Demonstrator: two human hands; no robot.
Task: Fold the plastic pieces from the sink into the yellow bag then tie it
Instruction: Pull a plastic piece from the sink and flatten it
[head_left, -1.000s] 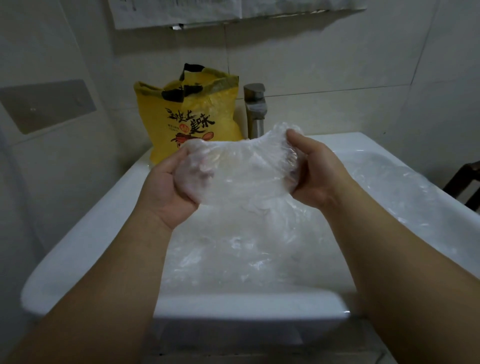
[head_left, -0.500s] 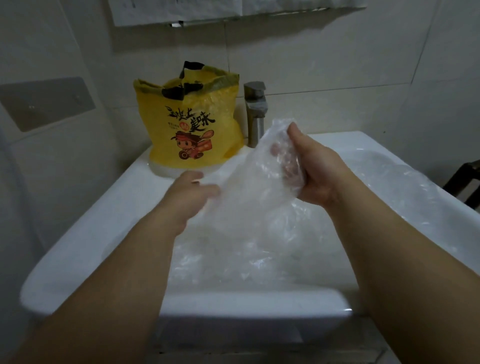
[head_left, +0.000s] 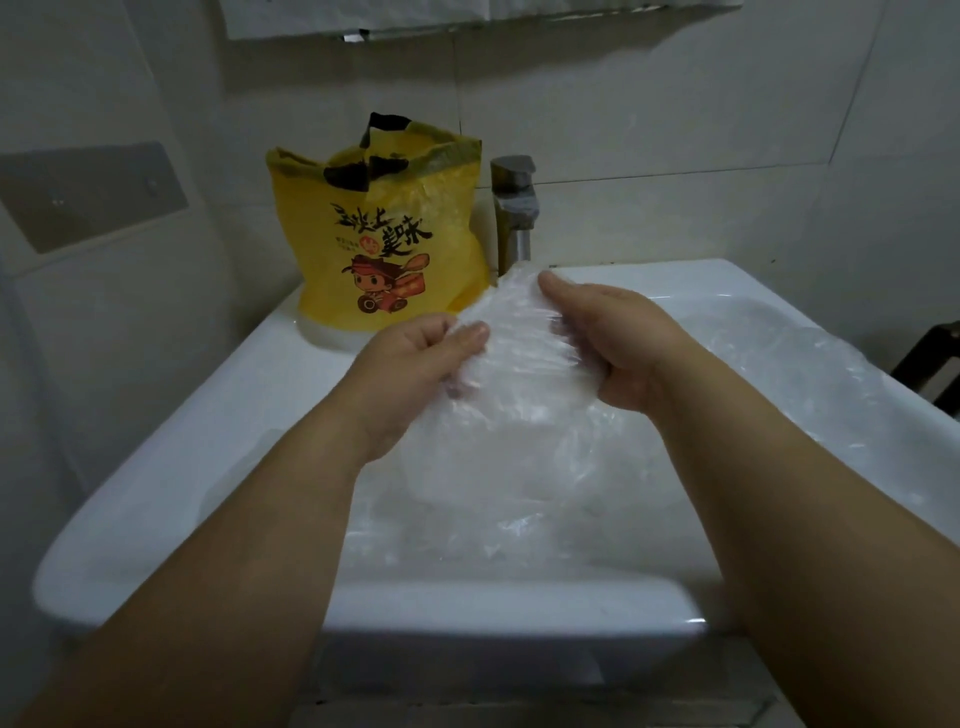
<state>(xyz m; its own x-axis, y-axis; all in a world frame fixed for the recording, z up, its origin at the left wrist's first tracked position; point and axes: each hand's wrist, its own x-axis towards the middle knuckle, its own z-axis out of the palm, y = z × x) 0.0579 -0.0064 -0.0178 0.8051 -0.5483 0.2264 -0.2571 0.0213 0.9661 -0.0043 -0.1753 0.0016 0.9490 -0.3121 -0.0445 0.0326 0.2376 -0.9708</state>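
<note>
A clear plastic sheet (head_left: 524, 338) hangs above the basin, stretched between both hands. The left hand (head_left: 421, 364) pinches its near-left edge between thumb and curled fingers. The right hand (head_left: 618, 343) grips the far-right edge, thumb on top and fingers underneath. The taut upper edge, its long axis for now, runs from about eight o'clock to two o'clock, and the rest droops toward the loose plastic (head_left: 519, 519) heaped in the sink (head_left: 156, 467), which spreads on toward three o'clock.

The yellow bag (head_left: 379, 249) stands upright on the sink's back-left ledge, at about eleven o'clock from the held sheet. Its mouth is open at the top and its black handles slump inward. The left hand is the nearer one to it, with the bag just beyond its knuckles. I judge the fold is only begun, so the sheet likely needs doubling before it travels up and left. A steel faucet (head_left: 514, 208) stands just beside the bag at twelve o'clock.
</note>
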